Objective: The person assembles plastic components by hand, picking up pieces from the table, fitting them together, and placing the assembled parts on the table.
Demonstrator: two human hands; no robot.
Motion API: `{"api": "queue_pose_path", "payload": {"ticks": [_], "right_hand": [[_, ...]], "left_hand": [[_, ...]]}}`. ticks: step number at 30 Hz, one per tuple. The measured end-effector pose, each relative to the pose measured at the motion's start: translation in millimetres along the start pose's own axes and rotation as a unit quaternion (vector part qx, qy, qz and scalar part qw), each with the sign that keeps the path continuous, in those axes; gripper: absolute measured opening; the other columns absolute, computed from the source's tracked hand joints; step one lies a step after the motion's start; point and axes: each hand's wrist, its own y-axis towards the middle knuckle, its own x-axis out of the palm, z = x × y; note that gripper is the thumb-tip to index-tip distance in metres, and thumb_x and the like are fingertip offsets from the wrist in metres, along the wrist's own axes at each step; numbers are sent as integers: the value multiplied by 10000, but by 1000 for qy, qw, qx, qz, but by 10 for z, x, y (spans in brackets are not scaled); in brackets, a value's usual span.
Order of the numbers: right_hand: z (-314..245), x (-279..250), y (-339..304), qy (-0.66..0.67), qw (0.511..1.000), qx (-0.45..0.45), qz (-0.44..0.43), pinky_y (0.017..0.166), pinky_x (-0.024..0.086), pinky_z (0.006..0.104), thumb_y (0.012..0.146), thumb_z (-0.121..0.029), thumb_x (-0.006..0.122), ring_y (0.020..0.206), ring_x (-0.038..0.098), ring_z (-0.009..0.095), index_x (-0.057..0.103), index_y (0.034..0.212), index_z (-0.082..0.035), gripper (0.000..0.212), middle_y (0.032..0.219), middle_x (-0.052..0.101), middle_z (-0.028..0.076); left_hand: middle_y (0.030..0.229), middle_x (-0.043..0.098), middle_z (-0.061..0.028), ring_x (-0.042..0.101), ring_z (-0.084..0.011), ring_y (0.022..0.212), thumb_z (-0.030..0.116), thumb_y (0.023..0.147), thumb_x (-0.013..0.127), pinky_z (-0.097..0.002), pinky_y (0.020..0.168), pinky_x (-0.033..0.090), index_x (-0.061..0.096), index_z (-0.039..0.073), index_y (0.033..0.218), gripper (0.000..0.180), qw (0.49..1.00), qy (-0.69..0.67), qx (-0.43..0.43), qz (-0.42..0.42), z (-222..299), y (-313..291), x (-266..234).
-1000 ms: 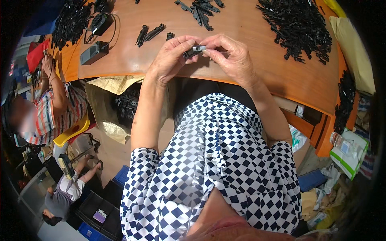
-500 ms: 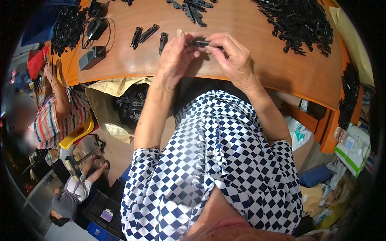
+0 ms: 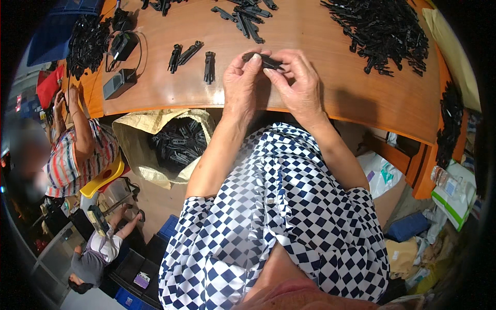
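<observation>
Both of my hands meet over the near edge of a brown wooden table. My left hand and my right hand pinch the same small black plastic clip between their fingertips, the left at its left end, the right just below its right end. Three finished black clips lie on the table a little to the left of my left hand. A big heap of loose black clip parts lies at the far right of the table. A smaller group of black parts lies beyond my hands.
An open tan sack full of black clips stands under the table's left end. Two dark boxes with cables sit on the table's left. A person in a striped shirt sits at the left. Bags and boxes crowd the floor at right.
The view has shifted, so the table and clips appear lower in the picture. My hands stay together on the black clip, and the left thumb now presses on its left end.
</observation>
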Motion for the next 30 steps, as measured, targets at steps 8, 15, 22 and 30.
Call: {"api": "queue_pose_path", "payload": {"ticks": [8,15,22,30], "right_hand": [[203,-153,69,148,941,220,-210,599,491,262,818,-233,714,685,622,124,600,1053,35,374,792,664,105],[16,-78,82,62,985,112,-116,549,469,320,800,-154,714,610,605,216,608,885,12,214,728,621,135],[18,-418,297,-42,956,165,-239,727,510,346,843,-303,664,770,639,277,596,1022,-19,342,932,657,111],[543,-1233,890,-593,795,6,-128,569,511,395,866,-330,603,706,653,293,570,889,-25,307,801,656,141]], "left_hand": [[1040,659,-115,620,-160,945,40,873,611,-273,871,480,606,-26,1081,217,974,213,39,-65,297,-24,7],[1035,662,-143,620,-197,964,123,876,643,-315,895,468,592,-2,1106,267,975,208,20,-71,364,13,49],[858,617,-80,602,-162,787,133,928,550,-266,756,490,537,26,968,115,996,65,-60,-7,360,172,58],[866,608,-142,619,-259,758,146,871,546,-378,685,500,583,80,1118,258,713,684,152,-21,736,1068,-336]]}}
